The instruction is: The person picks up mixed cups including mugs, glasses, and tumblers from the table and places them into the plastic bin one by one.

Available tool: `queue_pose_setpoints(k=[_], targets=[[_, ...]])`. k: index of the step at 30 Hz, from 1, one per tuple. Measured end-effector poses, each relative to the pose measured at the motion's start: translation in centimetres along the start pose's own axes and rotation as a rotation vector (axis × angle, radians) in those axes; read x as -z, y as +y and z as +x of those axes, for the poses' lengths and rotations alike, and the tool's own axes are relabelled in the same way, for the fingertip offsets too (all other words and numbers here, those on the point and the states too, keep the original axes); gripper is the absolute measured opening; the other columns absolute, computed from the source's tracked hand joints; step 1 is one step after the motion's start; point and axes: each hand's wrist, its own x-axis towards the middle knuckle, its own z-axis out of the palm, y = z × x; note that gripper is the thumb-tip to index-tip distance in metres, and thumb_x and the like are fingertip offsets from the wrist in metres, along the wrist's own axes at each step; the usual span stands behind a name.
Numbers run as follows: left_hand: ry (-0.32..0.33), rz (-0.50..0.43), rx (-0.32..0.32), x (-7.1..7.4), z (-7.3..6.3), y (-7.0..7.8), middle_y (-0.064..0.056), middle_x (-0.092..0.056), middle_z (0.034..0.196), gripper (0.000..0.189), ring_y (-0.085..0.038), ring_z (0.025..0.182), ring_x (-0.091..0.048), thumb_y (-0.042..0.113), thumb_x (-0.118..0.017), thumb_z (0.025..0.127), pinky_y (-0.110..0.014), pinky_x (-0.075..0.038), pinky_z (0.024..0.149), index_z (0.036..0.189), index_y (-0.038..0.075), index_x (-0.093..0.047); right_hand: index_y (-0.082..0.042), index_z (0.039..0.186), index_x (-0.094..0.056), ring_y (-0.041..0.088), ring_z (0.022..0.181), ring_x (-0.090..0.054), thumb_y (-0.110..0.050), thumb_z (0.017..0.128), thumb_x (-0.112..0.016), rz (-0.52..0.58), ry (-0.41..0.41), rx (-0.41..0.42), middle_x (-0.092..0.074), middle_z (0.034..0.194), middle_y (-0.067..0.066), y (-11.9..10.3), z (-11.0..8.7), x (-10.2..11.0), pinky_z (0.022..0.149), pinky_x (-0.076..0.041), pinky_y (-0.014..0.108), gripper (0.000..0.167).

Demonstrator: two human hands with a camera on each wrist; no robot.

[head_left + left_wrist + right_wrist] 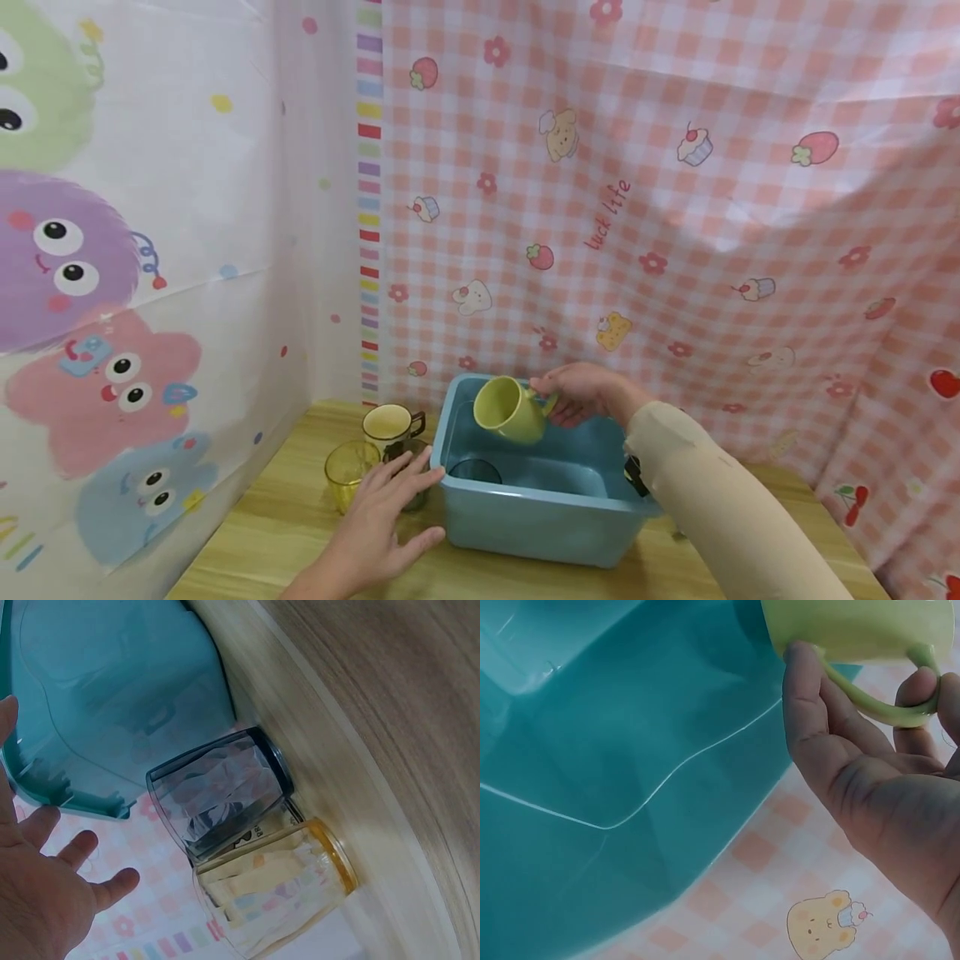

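Pink checked cloth [675,208] behind wooden table [262,517], blue tub [540,525] on the table. Left hand [386,512] at tub's near-left corner, fingers spread, grasping nothing; right hand [588,392] grips handle of green mug [517,421], tilted at tub's mouth. Upright just left of tub: cream mug [386,425], yellow glass [343,482], dark glass [221,791]; another dark glass [476,473] inside tub
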Motion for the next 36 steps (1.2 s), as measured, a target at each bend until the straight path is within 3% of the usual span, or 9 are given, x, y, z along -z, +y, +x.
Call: queue_pose_setpoints(k=[9, 20, 36], targets=[[-0.017, 0.000, 0.006, 0.2, 0.1, 0.1, -0.006, -0.051, 0.166, 0.064, -0.041, 0.147, -0.052, 0.063, -0.067, 0.099, -0.081, -0.041, 0.108, 0.155, 0.034, -0.056, -0.005, 0.128, -0.064, 0.041, 0.120, -0.068, -0.041, 0.109, -0.060, -0.002, -0.055, -0.009, -0.068, 0.124, 0.026, 0.4, 0.8, -0.6, 0.105, -0.058, 0.055, 0.040], [-0.020, 0.000, 0.019, 0.1, 0.0, 0.0, -0.003, -0.049, 0.168, 0.064, -0.040, 0.148, -0.052, 0.063, -0.067, 0.099, -0.079, -0.042, 0.109, 0.156, 0.038, -0.052, -0.006, 0.120, -0.070, 0.043, 0.121, -0.069, -0.043, 0.107, -0.063, -0.060, -0.029, -0.065, -0.070, 0.123, 0.025, 1.5, 1.8, -2.1, 0.096, -0.062, 0.053, 0.040], [-0.023, -0.015, 0.029, 0.1, -0.1, 0.0, -0.003, -0.047, 0.169, 0.065, -0.038, 0.149, -0.051, 0.063, -0.068, 0.099, -0.079, -0.041, 0.111, 0.156, 0.038, -0.052, -0.001, 0.126, -0.067, 0.043, 0.116, -0.072, -0.040, 0.107, -0.064, 0.012, -0.034, -0.113, -0.069, 0.124, 0.031, 2.6, 2.7, -3.9, 0.093, -0.063, 0.058, 0.043]])
